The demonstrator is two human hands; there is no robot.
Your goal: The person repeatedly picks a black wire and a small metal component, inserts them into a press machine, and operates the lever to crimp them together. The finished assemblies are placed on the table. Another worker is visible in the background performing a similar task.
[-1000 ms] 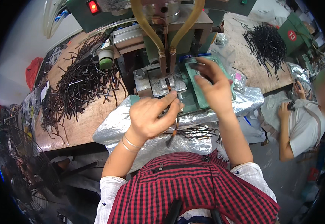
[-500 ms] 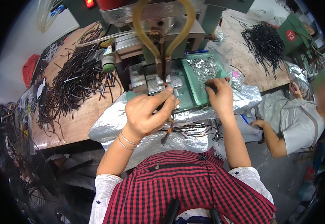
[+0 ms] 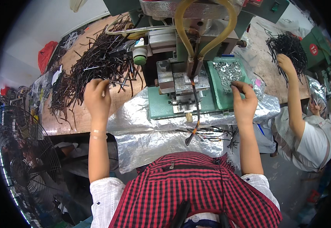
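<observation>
My left hand [image 3: 98, 98] is at the near side of a large pile of black cable pieces [image 3: 93, 62], its fingers curled together; what they pinch, if anything, is hidden. Over the right edge of a green tray [image 3: 215, 89] of small shiny metal pieces [image 3: 228, 74], my right hand [image 3: 246, 99] has thumb and fingers drawn together; anything between them is too small to name. A black cable with an orange part [image 3: 197, 114] hangs from under the head of a press-like machine [image 3: 194, 68], over its front edge, touched by neither hand.
Silver foil [image 3: 135, 114] covers the near table edge, with more cables [image 3: 211, 133] lying on it. A bottle with a green cap [image 3: 139, 57] stands left of the machine. At right, a co-worker's hand [image 3: 286, 64] reaches to another cable pile [image 3: 289, 47]. A fan [image 3: 28, 148] stands lower left.
My left hand has left the cable at the machine and moved left to the pile. My right hand stays at the tray. The view has shifted left, and the co-worker's arm has risen to the far pile.
</observation>
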